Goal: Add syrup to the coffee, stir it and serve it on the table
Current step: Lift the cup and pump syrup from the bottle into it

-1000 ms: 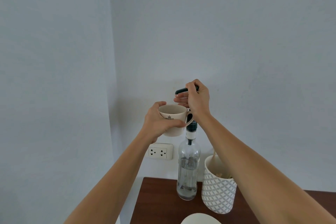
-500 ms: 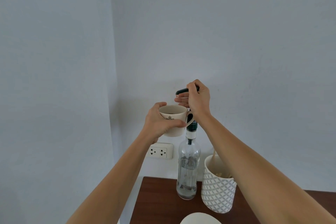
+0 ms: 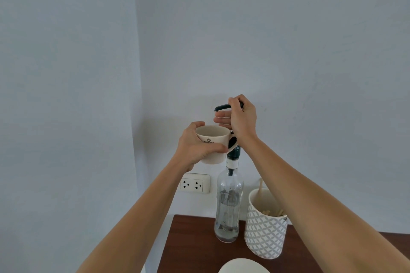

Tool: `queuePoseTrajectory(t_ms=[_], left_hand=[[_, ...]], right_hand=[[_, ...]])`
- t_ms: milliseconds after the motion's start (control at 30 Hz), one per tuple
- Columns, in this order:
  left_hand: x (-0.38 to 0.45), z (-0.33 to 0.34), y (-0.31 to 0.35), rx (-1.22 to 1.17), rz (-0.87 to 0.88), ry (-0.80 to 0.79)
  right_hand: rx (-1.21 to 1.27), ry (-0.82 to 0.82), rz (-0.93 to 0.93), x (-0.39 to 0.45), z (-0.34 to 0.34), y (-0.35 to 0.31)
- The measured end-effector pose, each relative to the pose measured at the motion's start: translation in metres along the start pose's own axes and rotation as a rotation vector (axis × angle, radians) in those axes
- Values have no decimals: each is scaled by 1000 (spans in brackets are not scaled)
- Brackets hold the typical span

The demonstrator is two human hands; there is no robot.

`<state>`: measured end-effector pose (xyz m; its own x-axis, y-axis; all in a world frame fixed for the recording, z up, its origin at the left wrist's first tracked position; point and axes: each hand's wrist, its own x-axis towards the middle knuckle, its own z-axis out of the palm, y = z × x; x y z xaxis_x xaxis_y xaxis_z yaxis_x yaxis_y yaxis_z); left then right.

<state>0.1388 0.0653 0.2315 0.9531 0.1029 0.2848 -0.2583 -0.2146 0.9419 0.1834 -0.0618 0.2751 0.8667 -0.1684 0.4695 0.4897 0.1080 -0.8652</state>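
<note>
A cream mug with a dark crown logo is held up in the air by my left hand, which wraps its side. Its rim sits just under the spout of a dark pump on top of a tall clear syrup bottle. The bottle stands on a dark wooden table and holds only a little liquid at its bottom. My right hand grips the pump head from above, with the lower fingers stretched out over the mug. The mug's contents are hidden from this angle.
A white ceramic holder with a grey diamond pattern stands right of the bottle, with wooden sticks inside. A white plate rim shows at the bottom edge. A double wall socket sits behind the mug. Plain grey walls meet in a corner at left.
Hardly anything has moved. Both hands stay in the same grip at the pump and mug, and the pump head sits at about the same height.
</note>
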Motion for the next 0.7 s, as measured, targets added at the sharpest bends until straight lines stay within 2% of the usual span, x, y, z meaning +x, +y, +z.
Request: queuePoseTrajectory(t_ms=[700], left_hand=[[0, -1, -5, -9, -8, 1]], right_hand=[[-11, -21, -28, 0, 1, 4]])
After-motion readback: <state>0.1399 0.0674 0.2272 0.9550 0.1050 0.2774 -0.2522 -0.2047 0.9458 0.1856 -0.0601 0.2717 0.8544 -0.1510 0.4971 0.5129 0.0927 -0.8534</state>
